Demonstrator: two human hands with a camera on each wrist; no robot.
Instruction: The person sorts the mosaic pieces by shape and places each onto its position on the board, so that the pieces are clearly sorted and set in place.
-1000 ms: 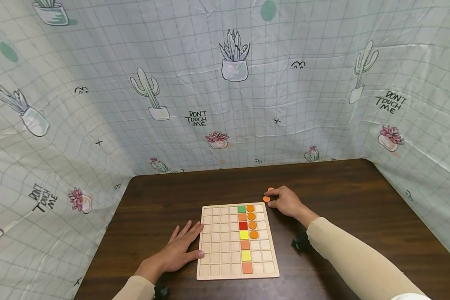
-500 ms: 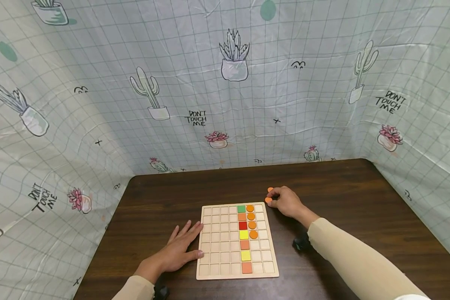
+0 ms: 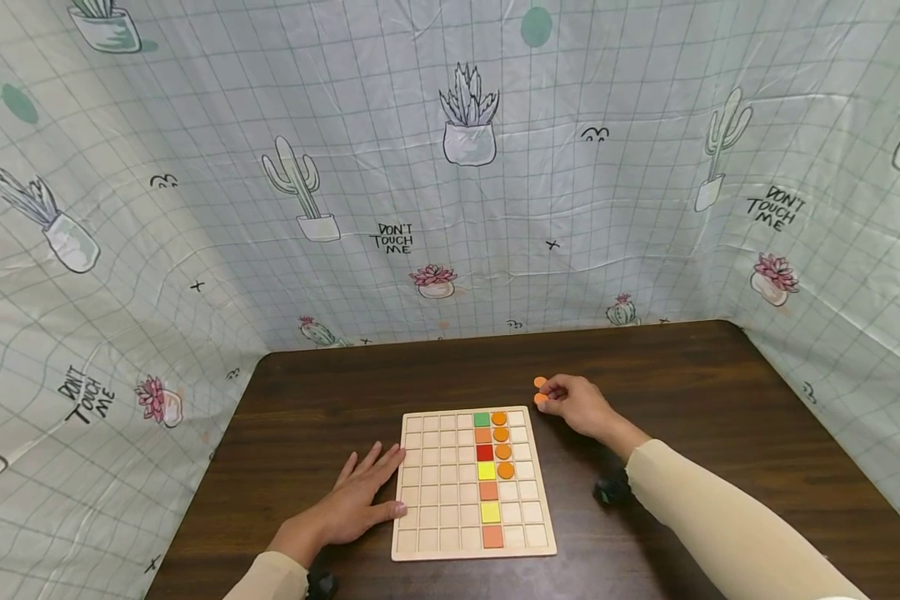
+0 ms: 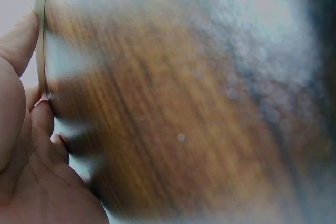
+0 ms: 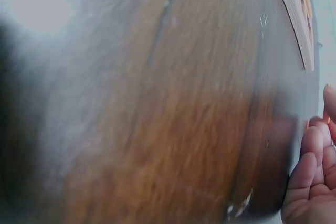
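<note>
A square wooden grid board [image 3: 438, 475] lies on the dark table. One of its columns holds green, orange, red and yellow square tiles, and several orange discs [image 3: 502, 451] fill the upper cells beside them. My left hand [image 3: 354, 504] rests with spread fingers at the board's left edge, its thumb on the rim. Beyond the board's far right corner my right hand [image 3: 579, 406] pinches an orange disc [image 3: 542, 399] between thumb and fingers. Another orange disc [image 3: 540, 382] lies just past the fingertips. The right wrist view shows only a sliver of orange at the fingertips.
The brown wooden table [image 3: 690, 383] extends around the board on all sides. A hanging cloth [image 3: 390, 183] printed with cacti closes off the back, left and right. Dark wrist devices sit under both forearms.
My right hand has drawn slightly right, and the pinched orange disc has shifted right with it, nearer the other loose disc. The left hand stays at the board's edge.
</note>
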